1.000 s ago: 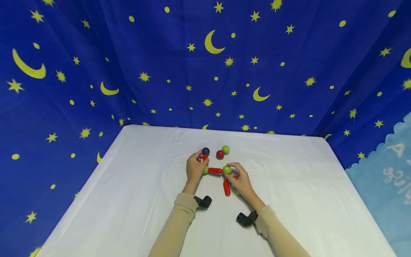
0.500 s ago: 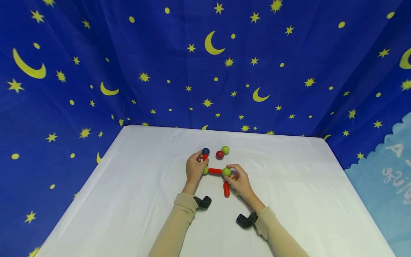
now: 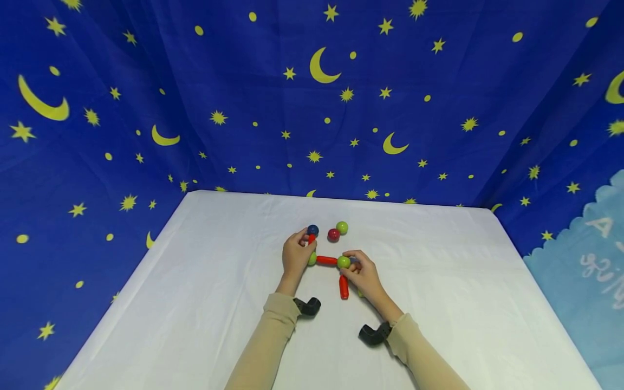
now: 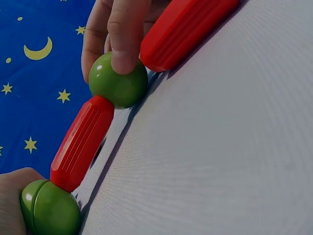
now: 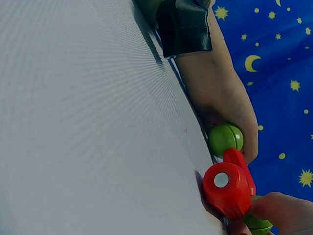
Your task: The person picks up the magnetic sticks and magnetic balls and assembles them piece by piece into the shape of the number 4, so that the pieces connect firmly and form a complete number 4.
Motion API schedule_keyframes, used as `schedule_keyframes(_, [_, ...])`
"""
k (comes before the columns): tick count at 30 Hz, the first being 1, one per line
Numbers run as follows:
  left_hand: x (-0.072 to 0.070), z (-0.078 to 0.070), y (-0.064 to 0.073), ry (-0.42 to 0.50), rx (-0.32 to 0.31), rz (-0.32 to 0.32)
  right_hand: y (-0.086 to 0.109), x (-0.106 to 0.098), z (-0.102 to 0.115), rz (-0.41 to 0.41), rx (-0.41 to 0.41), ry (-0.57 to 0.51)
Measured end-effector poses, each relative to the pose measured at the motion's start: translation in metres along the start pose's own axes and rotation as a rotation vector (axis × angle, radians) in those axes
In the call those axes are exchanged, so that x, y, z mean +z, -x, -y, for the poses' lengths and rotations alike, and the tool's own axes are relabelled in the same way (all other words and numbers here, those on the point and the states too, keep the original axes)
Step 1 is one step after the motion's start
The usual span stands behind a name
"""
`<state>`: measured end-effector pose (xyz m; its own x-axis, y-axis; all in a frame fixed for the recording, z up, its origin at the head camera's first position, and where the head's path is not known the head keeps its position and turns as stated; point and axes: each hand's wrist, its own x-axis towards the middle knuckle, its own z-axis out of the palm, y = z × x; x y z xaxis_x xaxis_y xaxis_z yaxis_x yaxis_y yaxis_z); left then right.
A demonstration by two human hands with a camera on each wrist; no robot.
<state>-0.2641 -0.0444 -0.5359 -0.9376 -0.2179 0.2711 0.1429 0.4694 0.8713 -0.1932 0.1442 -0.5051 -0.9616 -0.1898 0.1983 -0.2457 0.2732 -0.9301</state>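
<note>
A chain of red rods and balls lies on the white table. My left hand [image 3: 296, 255] grips the upright red rod [image 3: 311, 238], which joins a blue ball [image 3: 312, 230] to a green ball [image 3: 312, 258] at the chain's left corner. From there a second red rod [image 3: 326, 260] runs across to another green ball [image 3: 343, 262]. My right hand [image 3: 364, 273] pinches that ball between thumb and fingers, as the left wrist view also shows. A third red rod [image 3: 344, 287] extends from it toward me; its free end bears a pale disc [image 5: 221, 180] in the right wrist view.
Beyond the chain, a red ball [image 3: 333, 235] touches a loose green ball [image 3: 342, 227]. Something blue [image 3: 353, 260] and something yellow-green [image 3: 361, 293] are partly hidden by my right hand. Starry blue cloth [image 3: 273, 97] hangs behind the white table [image 3: 195, 303].
My right hand has shifted slightly toward me with the green ball, and the rods attached to it have tilted and moved along. The left hand stays in place.
</note>
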Motion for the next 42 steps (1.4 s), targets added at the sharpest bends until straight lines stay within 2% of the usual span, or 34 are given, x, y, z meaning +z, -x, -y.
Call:
schedule_keyframes(6, [0.000, 0.000, 0.000, -0.001, 0.000, 0.008, 0.000, 0.000, 0.001, 0.000, -0.007, 0.013])
schedule_keyframes(15, [0.002, 0.000, 0.001, 0.015, -0.001, 0.002, 0.001, -0.003, -0.002, -0.007, 0.069, -0.018])
schedule_keyframes(17, [0.003, -0.001, 0.001, 0.013, -0.007, 0.003, 0.002, -0.004, -0.003, -0.019, 0.054, -0.011])
schedule_keyframes(23, [0.004, -0.001, 0.000, 0.002, -0.008, 0.005, 0.007, -0.009, -0.002, -0.105, -0.069, 0.088])
schedule_keyframes(26, [0.004, -0.001, 0.000, -0.008, -0.006, 0.000, 0.010, -0.011, -0.003, -0.120, -0.074, 0.103])
schedule_keyframes(33, [0.002, -0.001, 0.000, 0.001, -0.007, -0.002, 0.017, -0.017, -0.004, -0.079, -0.050, 0.081])
schedule_keyframes(42, [0.001, 0.001, 0.000, 0.019, -0.008, -0.001, 0.029, -0.028, -0.005, 0.015, -0.110, 0.108])
